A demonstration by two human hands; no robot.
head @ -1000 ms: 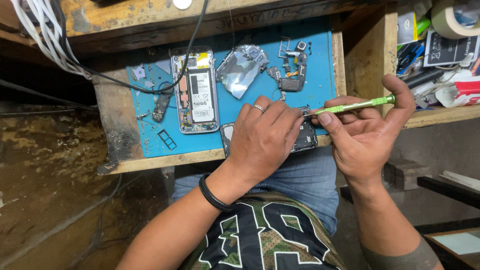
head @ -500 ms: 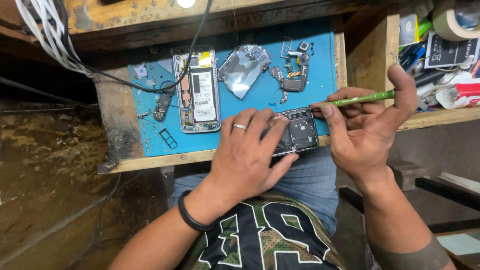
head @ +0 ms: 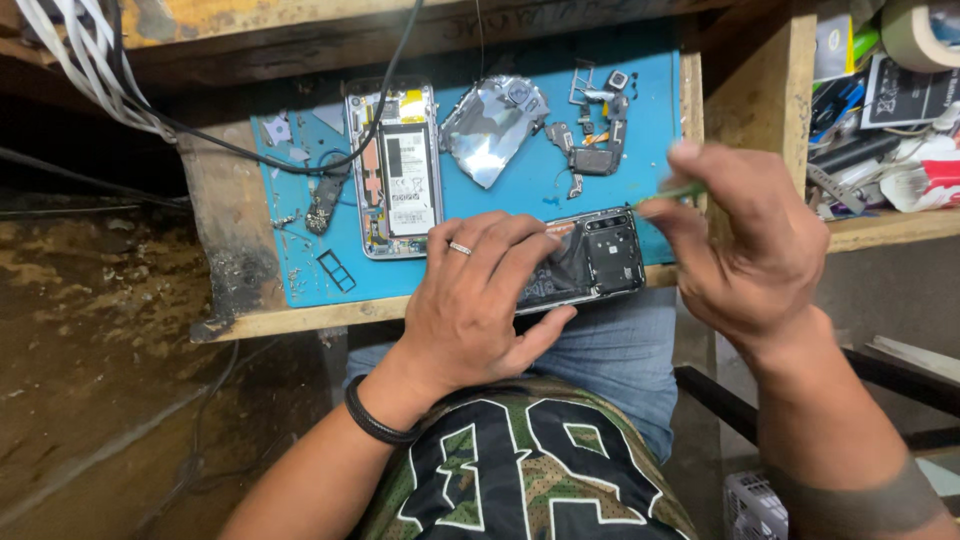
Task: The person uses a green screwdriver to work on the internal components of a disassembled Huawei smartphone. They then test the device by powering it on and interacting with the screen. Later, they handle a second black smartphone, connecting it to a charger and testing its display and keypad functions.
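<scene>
Partly hidden dark phone (head: 600, 255) — right hand (head: 745, 250) blurred, perhaps gripping something green.

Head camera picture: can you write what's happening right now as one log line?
left hand: pressing down dark phone | right hand: holds green tool, blurred | blue mat: opened phone, silver cover
</scene>
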